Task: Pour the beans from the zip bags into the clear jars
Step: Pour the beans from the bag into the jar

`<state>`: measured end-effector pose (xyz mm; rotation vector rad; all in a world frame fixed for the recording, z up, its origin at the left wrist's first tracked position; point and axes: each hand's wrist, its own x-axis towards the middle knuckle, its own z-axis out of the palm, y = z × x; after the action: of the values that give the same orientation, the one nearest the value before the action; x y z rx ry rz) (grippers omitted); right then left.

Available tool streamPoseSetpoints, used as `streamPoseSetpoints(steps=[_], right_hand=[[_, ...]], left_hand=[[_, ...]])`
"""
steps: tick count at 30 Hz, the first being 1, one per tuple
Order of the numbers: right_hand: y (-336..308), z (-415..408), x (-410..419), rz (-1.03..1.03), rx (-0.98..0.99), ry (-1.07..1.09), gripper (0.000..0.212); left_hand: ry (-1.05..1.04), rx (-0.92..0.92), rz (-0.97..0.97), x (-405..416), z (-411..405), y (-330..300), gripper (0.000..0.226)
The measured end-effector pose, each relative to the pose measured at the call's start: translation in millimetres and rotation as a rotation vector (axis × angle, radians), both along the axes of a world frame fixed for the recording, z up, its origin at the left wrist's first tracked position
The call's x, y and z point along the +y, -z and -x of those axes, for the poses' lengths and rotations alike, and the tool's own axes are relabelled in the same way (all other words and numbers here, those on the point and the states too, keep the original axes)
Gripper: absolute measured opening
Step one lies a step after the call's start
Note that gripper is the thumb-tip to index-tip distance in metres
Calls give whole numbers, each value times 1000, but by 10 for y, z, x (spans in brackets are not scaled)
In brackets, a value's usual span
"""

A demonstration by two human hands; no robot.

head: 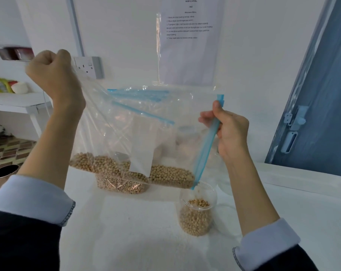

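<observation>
Left hand (pixel 54 75): fist grips bag (pixel 138 122) corner high, tilting beans (pixel 165 176) down.
Right hand (pixel 231 132): pinches zip (pixel 206 145), aiming mouth into jar (pixel 197 210).

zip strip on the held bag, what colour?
Light blue, on an otherwise clear zip bag; the zip strip shows best in the head view.
</observation>
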<state>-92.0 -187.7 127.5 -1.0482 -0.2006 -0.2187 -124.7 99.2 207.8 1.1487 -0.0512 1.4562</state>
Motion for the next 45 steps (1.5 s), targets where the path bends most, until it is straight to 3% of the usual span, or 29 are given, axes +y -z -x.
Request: streamPoseSetpoints(steps=[6,20,28,45], right_hand=[[-47,-7,6,-52,-16,29,26],[-2,14,-19,42,-32,-14,27],[-4,11,54,-19,-20,26,29],[73,-37,35,-82,44,32,28]], left_hand=[[33,7,-17,-28,-20,-54,33],[-3,43,10,35,-47,-83,27],[22,-21,-27,88,-14,-125,29],[52,56,-92,-183,-40,-27,34]])
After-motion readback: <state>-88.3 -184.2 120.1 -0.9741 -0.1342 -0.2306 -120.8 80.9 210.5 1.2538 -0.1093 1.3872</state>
